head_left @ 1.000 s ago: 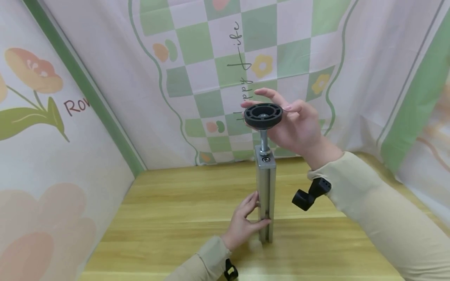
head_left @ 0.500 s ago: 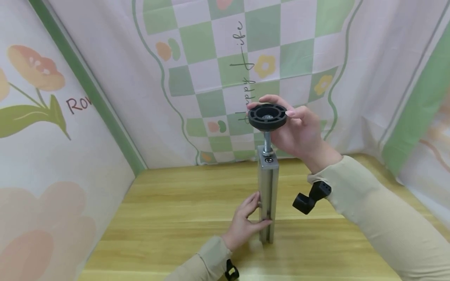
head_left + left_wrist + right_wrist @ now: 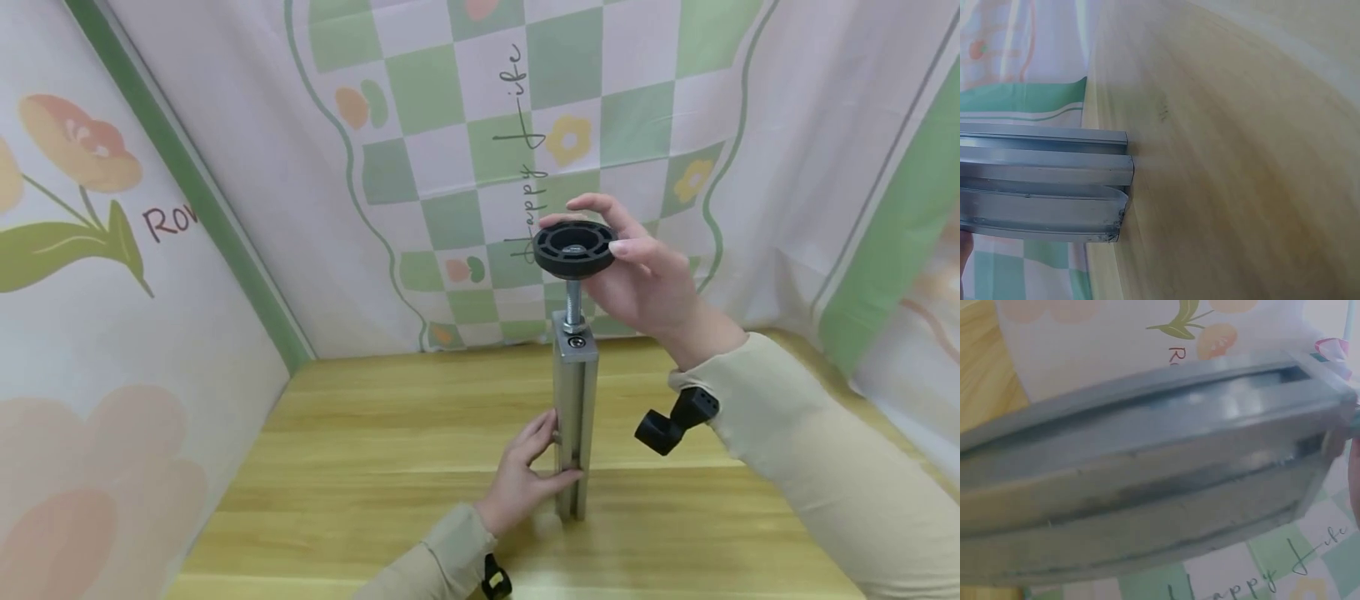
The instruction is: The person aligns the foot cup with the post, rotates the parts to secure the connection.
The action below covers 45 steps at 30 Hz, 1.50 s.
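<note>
An aluminium profile (image 3: 576, 417) stands upright on the wooden table, grooves running along its sides. My left hand (image 3: 521, 475) grips its lower part, thumb across the near face and fingers at the left side. A levelling foot (image 3: 575, 262) tops the profile, with a round black ribbed pad facing up on a threaded metal stem. My right hand (image 3: 645, 275) holds the pad's rim, thumb on the right edge and fingers curved behind it. In the left wrist view the lower end of the profile (image 3: 1047, 212) meets the table; the right wrist view has its upper part (image 3: 1166, 456) close up.
The wooden table (image 3: 360, 450) spreads around the profile. A patterned curtain (image 3: 420, 167) hangs behind it, and another printed cloth (image 3: 97, 333) borders the left. A black camera mount (image 3: 667, 423) sticks out from my right sleeve.
My right thumb and fingers have closed in on the pad's rim, and an index finger has since lifted a little. The levelling foot and profile shift slightly right in view. The left hand keeps its grip.
</note>
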### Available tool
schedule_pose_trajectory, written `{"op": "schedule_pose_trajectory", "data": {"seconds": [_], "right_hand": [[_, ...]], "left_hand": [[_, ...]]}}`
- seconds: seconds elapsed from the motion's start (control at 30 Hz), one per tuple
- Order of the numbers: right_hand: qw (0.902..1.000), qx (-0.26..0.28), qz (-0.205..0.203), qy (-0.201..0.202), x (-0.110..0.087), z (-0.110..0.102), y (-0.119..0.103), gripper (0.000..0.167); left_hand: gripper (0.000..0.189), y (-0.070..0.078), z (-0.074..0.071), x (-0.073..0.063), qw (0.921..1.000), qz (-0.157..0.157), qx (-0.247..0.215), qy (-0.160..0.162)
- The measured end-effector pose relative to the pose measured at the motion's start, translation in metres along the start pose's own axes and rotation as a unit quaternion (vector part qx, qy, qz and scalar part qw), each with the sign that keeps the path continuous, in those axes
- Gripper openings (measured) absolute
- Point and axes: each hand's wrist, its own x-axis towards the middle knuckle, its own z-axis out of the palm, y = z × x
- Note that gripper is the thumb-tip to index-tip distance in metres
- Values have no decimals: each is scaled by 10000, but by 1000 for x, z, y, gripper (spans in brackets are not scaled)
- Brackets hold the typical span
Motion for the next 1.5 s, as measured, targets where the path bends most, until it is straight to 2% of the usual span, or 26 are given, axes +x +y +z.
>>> {"op": "schedule_pose_trajectory", "data": {"seconds": [0.13,0.3,0.4,0.5,0.67,0.73,0.8,0.93,1.0,1.07,1.27,1.4,1.43,1.47,1.5], "right_hand": [[9968,-712,-80,353,-1,-1,-4,37],[9844,-1619,-78,684,-3,4,-8,44],[9705,-2171,48,1048,-3,13,-11,48],[9500,-2709,154,1543,-3,24,-13,48],[9090,-3565,-2,2158,-2,37,-14,54],[8886,-3971,-136,2292,-1,41,-13,56],[8619,-4439,-271,2435,0,44,-12,57],[7937,-5408,-352,2765,2,51,-9,61],[7689,-5693,-380,2885,2,53,-8,62],[7533,-5854,-432,2965,3,54,-6,63],[7222,-6194,-771,2980,1,53,-2,64],[7098,-6323,-1113,2897,-2,51,2,64],[7107,-6316,-1201,2856,-2,50,3,64],[7170,-6251,-1296,2800,-3,50,4,63],[7295,-6111,-1401,2734,-4,48,5,60]], "left_hand": [[89,1,0,-1,9999,-125,-115,-21],[87,4,0,-1,9995,-220,-231,-24],[85,5,0,-1,9991,-282,-299,-45],[84,5,0,-1,9991,-326,-271,-46],[83,5,-1,0,9990,-372,-239,-20],[84,6,-2,1,9993,-330,-186,-1],[84,6,-2,2,9995,-283,-143,7],[85,5,-2,3,9996,-254,-147,-25],[85,6,-2,3,9995,-276,-161,-35],[86,6,-2,3,9995,-282,-127,-36],[90,4,-1,2,9998,-183,-119,-22],[91,4,-1,1,9999,-122,-65,-40],[91,4,-1,1,9999,-123,-60,-51],[91,4,-1,1,9998,-140,-98,-61],[91,4,-1,1,9998,-132,-109,-67]]}}
